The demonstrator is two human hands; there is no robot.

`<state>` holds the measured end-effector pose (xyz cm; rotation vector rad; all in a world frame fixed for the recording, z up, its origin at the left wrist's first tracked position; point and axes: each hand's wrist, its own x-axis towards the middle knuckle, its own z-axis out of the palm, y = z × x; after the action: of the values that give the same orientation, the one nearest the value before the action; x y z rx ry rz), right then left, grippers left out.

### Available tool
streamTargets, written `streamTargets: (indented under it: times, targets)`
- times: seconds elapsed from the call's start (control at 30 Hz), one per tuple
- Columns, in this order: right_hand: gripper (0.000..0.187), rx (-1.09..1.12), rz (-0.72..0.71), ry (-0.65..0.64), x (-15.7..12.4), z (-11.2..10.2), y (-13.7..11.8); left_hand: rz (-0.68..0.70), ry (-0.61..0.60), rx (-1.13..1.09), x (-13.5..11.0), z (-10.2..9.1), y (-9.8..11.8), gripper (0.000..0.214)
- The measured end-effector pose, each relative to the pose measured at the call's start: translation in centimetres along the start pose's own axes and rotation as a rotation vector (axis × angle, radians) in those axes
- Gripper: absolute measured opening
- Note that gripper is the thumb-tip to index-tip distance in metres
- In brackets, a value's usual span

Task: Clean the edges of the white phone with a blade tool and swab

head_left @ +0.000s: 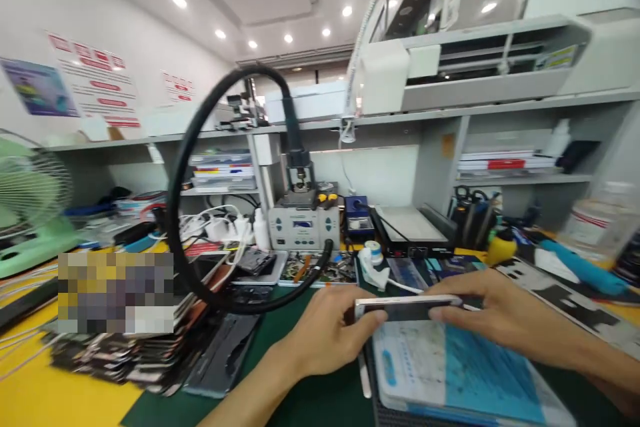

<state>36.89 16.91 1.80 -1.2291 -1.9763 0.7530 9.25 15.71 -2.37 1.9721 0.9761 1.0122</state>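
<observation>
We held a slim phone by its two ends, tipped so that its pale long edge showed above a dark face. It was over the far edge of a blue-and-white packet; whether the two touched, we could not tell. Our left hand had thumb and fingers clamped on the left end, and our right hand gripped the other end the same way. A pale rod lay along the packet's left edge. The widest stretch of green mat ran between that edge and our left forearm, with room for the elbow to swing. Toward the worktop's left edge, a stack of phone parts and a dark casing hemmed us in. A black hose looped down to the mat's far edge, before a parts tray. On the right, a cut-out plate lay close beyond our right forearm.
</observation>
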Motion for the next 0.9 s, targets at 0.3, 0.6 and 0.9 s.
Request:
streamTargets:
  times: [0.3, 0.6, 0.9]
  targets:
    - [0.013, -0.246, -0.070, -0.205, -1.3, -0.5, -0.3, 0.193, -0.106, 0.423, -0.5, 0.6, -0.4, 0.028]
    - [0.019, -0.181, -0.107, -0.307, -1.4, -0.4, -0.4, 0.359, -0.075, 0.482, -0.7, 0.6, -0.7, 0.020]
    - [0.017, -0.239, -0.170, -0.247, -1.5, 0.9, -0.3, 0.388, -0.027, 0.518, -0.6, 0.6, -0.8, 0.019]
